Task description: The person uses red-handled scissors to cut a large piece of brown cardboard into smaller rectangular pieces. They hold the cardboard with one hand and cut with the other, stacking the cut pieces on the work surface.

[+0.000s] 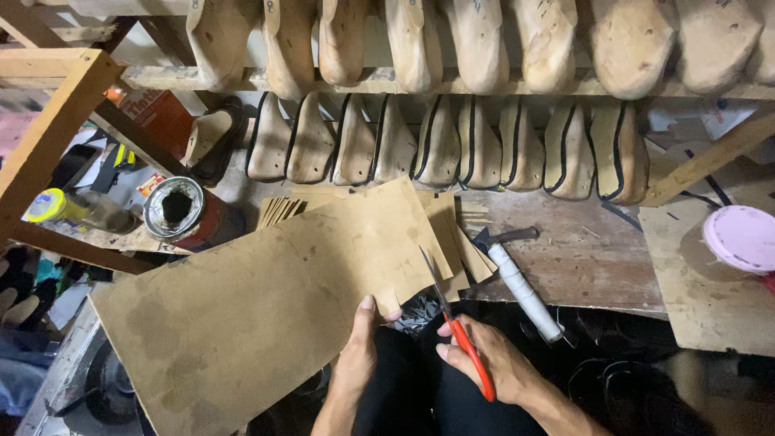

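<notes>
The left hand [355,355] grips the near edge of a large brown board sheet [250,315], thumb on top. The right hand [492,363] is closed around red-handled scissors [456,323], blades slightly parted at the sheet's edge. The sheet overhangs the worktop [581,258], beside a hammer [517,274].

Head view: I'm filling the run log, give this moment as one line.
left hand: holds brown board sheet | right hand: red-handled scissors, blades at sheet's edge | hammer on bench
</notes>
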